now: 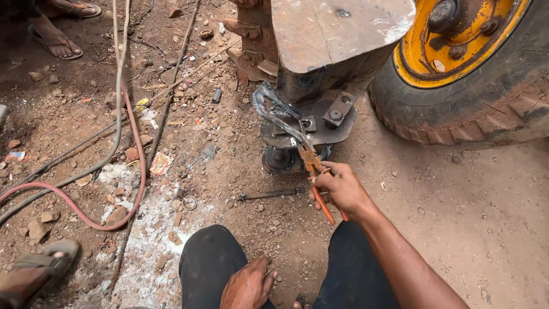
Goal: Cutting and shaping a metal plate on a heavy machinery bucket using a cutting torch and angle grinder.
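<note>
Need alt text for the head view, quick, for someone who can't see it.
The right hand grips orange-handled pliers that clamp a twisted metal strip beneath a rusty steel bracket, beside a yellow-rimmed wheel. The left hand rests on the person's knee above the dirt ground.

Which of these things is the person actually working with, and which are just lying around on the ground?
In use:
- right hand gripping orange-handled pliers
- clear plastic strip caught in the pliers' tip
- bolted metal bracket of the machine

Lying about:
- red hose and grey cable
- thin dark rod on the dirt
- stones and paper scraps
- left hand, resting on the knee
</note>
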